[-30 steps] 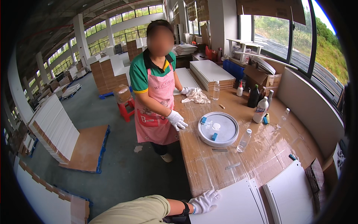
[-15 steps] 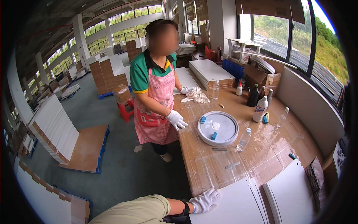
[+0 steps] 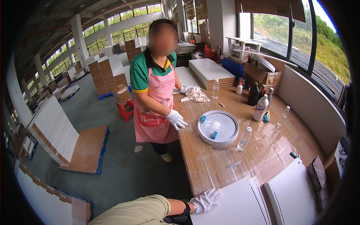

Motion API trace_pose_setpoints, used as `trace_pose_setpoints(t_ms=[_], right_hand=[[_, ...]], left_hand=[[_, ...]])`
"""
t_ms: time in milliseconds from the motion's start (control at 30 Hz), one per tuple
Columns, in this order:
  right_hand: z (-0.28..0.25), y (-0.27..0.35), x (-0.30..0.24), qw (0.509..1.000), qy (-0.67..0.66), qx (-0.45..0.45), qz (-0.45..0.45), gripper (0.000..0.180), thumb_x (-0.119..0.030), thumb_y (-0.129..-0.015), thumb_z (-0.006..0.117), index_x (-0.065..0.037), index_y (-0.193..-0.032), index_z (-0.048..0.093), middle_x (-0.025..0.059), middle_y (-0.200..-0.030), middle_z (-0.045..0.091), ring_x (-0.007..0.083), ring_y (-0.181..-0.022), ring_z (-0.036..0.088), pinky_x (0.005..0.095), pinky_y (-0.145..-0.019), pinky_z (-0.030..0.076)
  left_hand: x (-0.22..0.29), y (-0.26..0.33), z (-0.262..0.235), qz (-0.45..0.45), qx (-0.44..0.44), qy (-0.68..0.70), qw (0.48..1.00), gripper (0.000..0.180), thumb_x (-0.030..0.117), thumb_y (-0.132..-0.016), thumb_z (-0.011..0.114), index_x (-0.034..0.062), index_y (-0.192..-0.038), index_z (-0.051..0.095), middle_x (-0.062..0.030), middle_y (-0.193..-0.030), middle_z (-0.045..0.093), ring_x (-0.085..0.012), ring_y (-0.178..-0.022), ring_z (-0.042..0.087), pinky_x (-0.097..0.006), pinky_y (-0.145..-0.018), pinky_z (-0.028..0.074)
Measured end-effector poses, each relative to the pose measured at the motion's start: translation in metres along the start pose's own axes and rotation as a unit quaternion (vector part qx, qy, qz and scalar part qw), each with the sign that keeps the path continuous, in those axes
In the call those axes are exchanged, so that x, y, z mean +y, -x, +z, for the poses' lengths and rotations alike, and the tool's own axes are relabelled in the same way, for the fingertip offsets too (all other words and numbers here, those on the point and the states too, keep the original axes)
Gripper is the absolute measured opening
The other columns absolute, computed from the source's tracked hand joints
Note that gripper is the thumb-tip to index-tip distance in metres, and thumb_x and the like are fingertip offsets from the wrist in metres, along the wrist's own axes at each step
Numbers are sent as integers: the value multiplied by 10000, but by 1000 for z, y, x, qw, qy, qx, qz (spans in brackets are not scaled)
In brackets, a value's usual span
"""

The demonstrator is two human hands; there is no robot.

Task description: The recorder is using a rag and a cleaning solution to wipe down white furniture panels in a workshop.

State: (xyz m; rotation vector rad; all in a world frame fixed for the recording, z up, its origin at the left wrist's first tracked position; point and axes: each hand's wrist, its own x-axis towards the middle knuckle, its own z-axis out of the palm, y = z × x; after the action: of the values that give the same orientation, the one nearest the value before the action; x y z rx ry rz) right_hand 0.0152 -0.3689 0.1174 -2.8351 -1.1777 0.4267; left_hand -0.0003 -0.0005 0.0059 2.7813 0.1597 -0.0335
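Observation:
My left hand (image 3: 206, 201), in a white knit glove with a black band at the wrist, rests on the near left corner of a white board (image 3: 236, 204). Its fingers lie flat and stretched over the surface, so it is open. That board lies on top of others at the table's near edge. To its right stands another stack of white boards (image 3: 293, 193). My right hand is out of view. Farther up the table sits a round grey tray (image 3: 221, 141) with two blue blocks (image 3: 214, 135) and a white blob in it.
Across the table corner stands a co-worker (image 3: 155, 90) in a pink apron and white gloves, one hand by a crumpled cloth (image 3: 195, 94). A clear bottle (image 3: 244, 138), a white bottle (image 3: 261, 108), a dark bottle (image 3: 253, 94) and flat metal scrapers (image 3: 233, 164) are on the wrapped table.

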Motion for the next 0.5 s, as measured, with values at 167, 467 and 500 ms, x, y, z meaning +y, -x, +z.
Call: trace_pose_setpoints(t_ms=[167, 467, 500], right_hand=[[19, 5, 9, 996, 19, 75, -38, 430, -275, -836, 572, -74, -1216, 553, 202, -1178, 577, 415, -1068, 531, 586, -956, 347], [14, 1, 7, 994, 24, 101, -44, 393, -259, -830, 578, -58, -1167, 574, 201, -1129, 592, 402, -1023, 545, 586, -922, 361], [14, 1, 7, 992, 27, 112, -46, 382, -259, -830, 578, -56, -1154, 581, 203, -1117, 596, 402, -1018, 547, 584, -918, 363]], left_hand=[[-2, 0, 6, 2, 12, -1, 1000, 623, 383, -918, 483, 27, -1414, 356, -216, -1437, 357, -407, -1329, 319, -451, -1117, 247], [-2, -1, 6, 4, 16, 4, 1000, 629, 382, -914, 495, 29, -1416, 355, -218, -1434, 360, -408, -1324, 329, -452, -1115, 252], [-2, -1, 6, 3, 17, 5, 1000, 626, 379, -915, 496, 30, -1415, 355, -218, -1434, 361, -408, -1324, 330, -452, -1115, 252]])
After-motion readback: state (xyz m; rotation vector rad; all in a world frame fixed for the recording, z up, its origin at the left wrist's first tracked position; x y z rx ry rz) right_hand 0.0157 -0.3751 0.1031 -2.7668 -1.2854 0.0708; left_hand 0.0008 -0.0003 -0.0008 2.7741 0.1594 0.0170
